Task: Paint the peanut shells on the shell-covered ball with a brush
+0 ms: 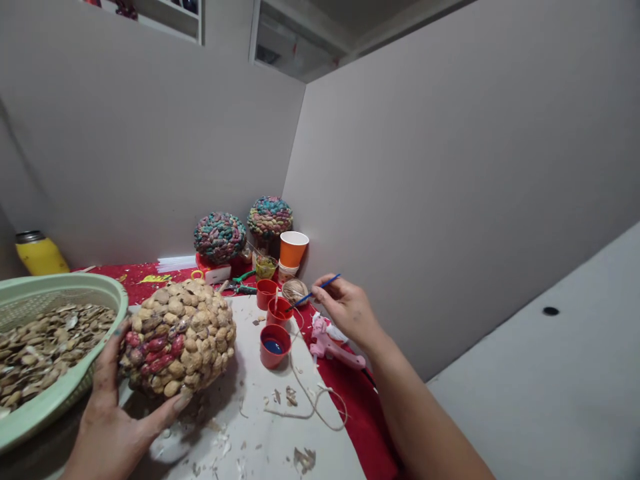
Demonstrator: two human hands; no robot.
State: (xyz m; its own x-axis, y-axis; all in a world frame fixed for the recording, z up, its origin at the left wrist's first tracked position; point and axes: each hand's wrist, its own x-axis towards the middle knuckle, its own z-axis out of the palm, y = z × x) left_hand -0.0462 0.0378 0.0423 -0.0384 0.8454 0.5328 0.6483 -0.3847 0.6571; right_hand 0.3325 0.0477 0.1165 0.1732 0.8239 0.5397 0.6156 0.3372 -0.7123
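My left hand grips the lower left side of a ball covered in peanut shells, thumb and fingers spread around it. Most shells are plain tan; a patch on the left is painted pinkish red. Between the fingertips of my right hand is a thin blue paintbrush, slanting down to the left. Its tip is at the middle red cup; whether it touches the contents I cannot tell. In front stands a red cup with dark blue liquid, and behind is another red cup.
A green basket of shells stands left. Two painted balls sit behind, near orange paper cups and green-handled pliers. Right of the cups lie twine and a pink glue gun. Grey partitions enclose the table.
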